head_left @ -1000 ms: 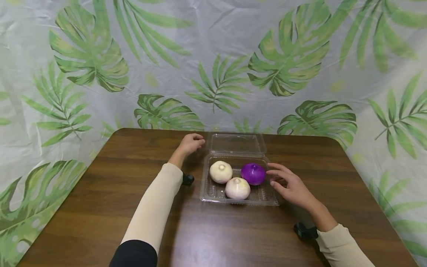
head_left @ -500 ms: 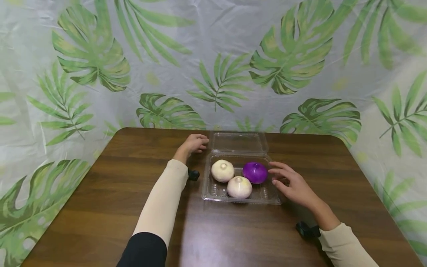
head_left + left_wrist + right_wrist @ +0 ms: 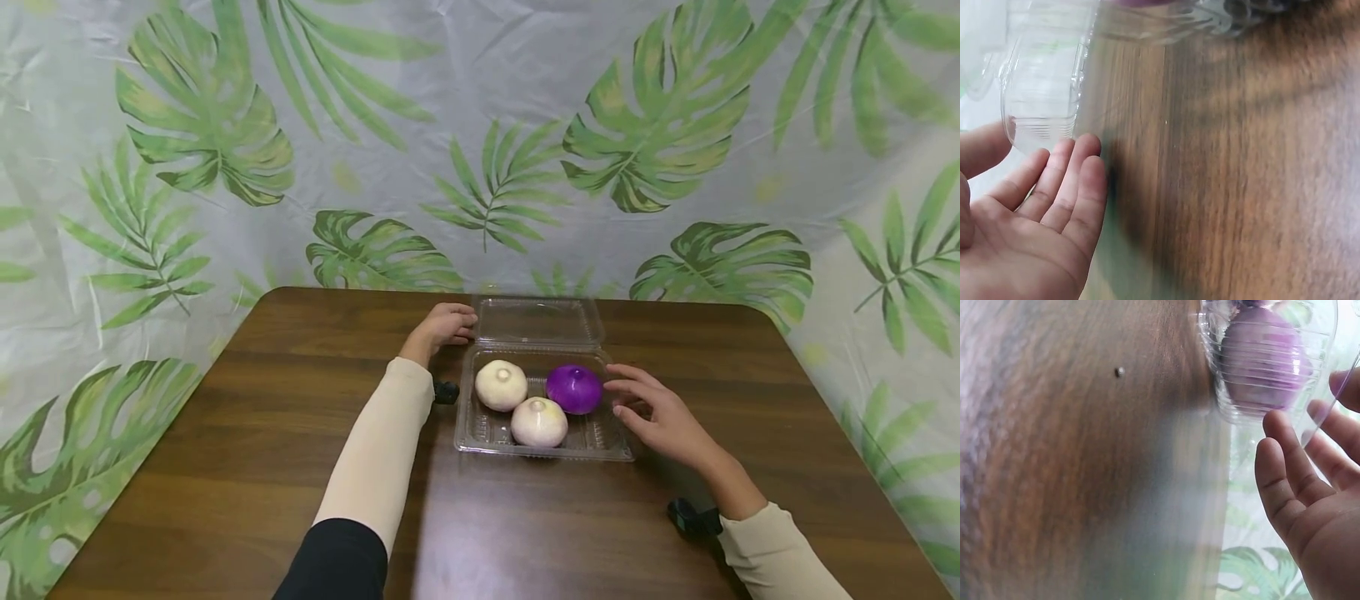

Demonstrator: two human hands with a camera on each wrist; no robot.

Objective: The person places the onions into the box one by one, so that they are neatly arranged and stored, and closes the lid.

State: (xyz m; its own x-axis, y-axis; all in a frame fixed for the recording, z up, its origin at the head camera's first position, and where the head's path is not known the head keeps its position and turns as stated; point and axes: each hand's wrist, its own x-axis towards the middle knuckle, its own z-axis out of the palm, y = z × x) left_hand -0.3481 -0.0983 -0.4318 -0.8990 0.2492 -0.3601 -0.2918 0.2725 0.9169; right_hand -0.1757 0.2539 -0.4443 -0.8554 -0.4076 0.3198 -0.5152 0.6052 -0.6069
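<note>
A clear plastic clamshell box [image 3: 491, 442] lies open on the table, its lid [image 3: 536, 321] folded back toward the wall. Inside sit two whitish onions [image 3: 501, 385] and a purple onion [image 3: 574, 389]. My left hand [image 3: 442, 327] is at the lid's left edge. In the left wrist view its extended fingers [image 3: 1060, 169] reach the lid's edge, and the thumb is on the edge's other side. Along the box's right rim is my right hand [image 3: 663, 417], fingers lightly bent and spread. The right wrist view shows its fingertips [image 3: 1279, 428] at the clear wall beside the purple onion.
The brown wooden table [image 3: 262, 433] has rounded far corners. Behind it hangs a leaf-patterned sheet [image 3: 480, 150]. A small black device [image 3: 690, 518] is worn on the right wrist, another [image 3: 447, 392] on the left.
My left hand has moved right, up to the lid's left edge. The right hand stays by the box's right rim, and the onions lie as before.
</note>
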